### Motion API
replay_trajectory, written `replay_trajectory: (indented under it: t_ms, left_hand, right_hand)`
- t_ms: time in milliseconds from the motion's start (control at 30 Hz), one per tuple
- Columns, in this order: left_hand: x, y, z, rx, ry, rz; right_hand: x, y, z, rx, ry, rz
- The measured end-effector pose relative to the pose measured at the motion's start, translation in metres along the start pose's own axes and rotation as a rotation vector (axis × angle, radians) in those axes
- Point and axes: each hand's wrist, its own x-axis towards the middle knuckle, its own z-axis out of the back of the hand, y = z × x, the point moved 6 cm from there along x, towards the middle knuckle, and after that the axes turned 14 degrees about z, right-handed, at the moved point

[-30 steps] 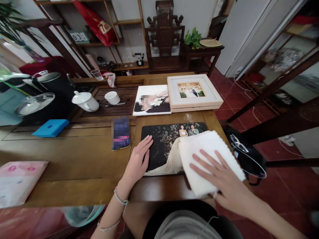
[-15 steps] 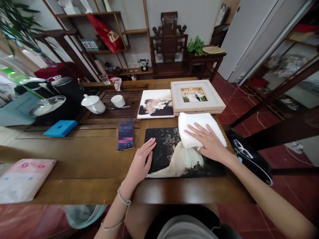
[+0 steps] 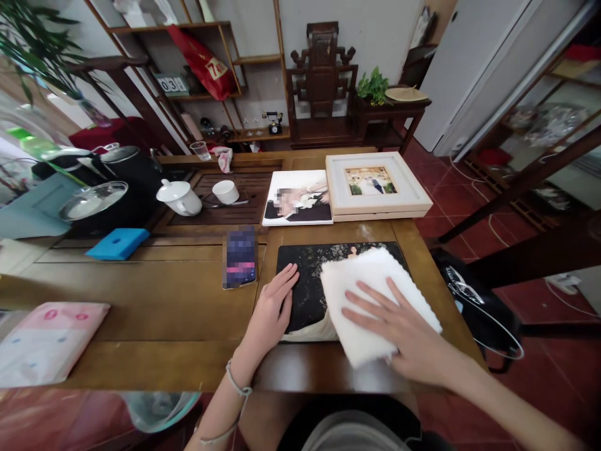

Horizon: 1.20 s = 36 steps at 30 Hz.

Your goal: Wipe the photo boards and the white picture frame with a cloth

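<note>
A dark photo panel, showing a pale dress train, lies flat on the wooden table in front of me. My left hand rests on its left edge, fingers stretched out and holding nothing. Under my right hand is a folded white cloth, pressed against the panel's right part with the fingers spread over it. The cloth hides much of the picture and hangs over the panel's near edge. Beyond the panel stand a white-edged photo block and a light wooden picture frame.
A phone lies left of the panel. Farther left are a blue block, a lidded white cup, a small white bowl on a tea tray, and a pink-and-white packet. A black bag is beside the table's right edge.
My right hand has drawn the white cloth toward me, from the panel's far right corner down over its near edge. My left hand stays on the left edge.
</note>
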Motion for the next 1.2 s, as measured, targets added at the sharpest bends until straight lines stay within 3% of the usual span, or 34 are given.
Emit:
replay_trajectory:
  t_ms: [100,200,300,400,467,533,600,700,767,867,967,1100,1200]
  left_hand:
    - [0.000,0.000,0.000,-0.010,-0.004,0.003]
    - [0.001,0.000,0.000,-0.007,-0.008,-0.002]
    - [0.001,0.000,0.001,-0.013,-0.015,-0.004]
    - [0.000,0.001,0.001,-0.024,0.004,-0.007]
    - [0.000,0.001,0.002,-0.028,0.018,-0.015]
    - [0.000,0.002,0.002,-0.030,0.018,-0.009]
    - [0.001,0.002,0.002,-0.035,0.008,0.012]
    - [0.002,0.002,0.003,-0.070,0.002,0.047]
    - [0.003,0.002,0.005,-0.126,-0.001,0.078]
    - [0.003,0.002,0.012,-0.211,-0.032,0.119]
    - [0.003,0.003,0.017,-0.247,-0.070,0.152]
    - [0.003,0.004,0.019,-0.266,-0.090,0.175]
    - [0.002,0.003,0.013,-0.215,-0.050,0.159]
  right_hand:
    - [0.030,-0.048,0.007,-0.071,-0.024,-0.092]
    - [0.057,-0.061,0.011,-0.144,-0.035,-0.180]
    - [0.068,-0.016,0.003,-0.147,-0.026,-0.123]
    - [0.064,0.054,-0.009,-0.108,-0.029,0.138]
    - [0.057,0.075,-0.011,-0.071,-0.039,0.189]
    - [0.055,0.067,-0.010,-0.019,-0.026,0.151]
    - [0.061,0.039,-0.005,0.002,-0.002,0.047]
    - [0.080,-0.006,0.005,-0.082,0.010,-0.126]
    - [0.097,-0.017,0.008,-0.163,0.008,-0.174]
    - [0.121,-0.002,0.001,-0.295,-0.011,-0.148]
    - [0.127,0.033,-0.009,-0.426,-0.086,-0.094]
    - [0.099,0.076,-0.015,-0.356,-0.166,0.064]
    - [0.066,0.078,-0.012,-0.139,-0.137,0.139]
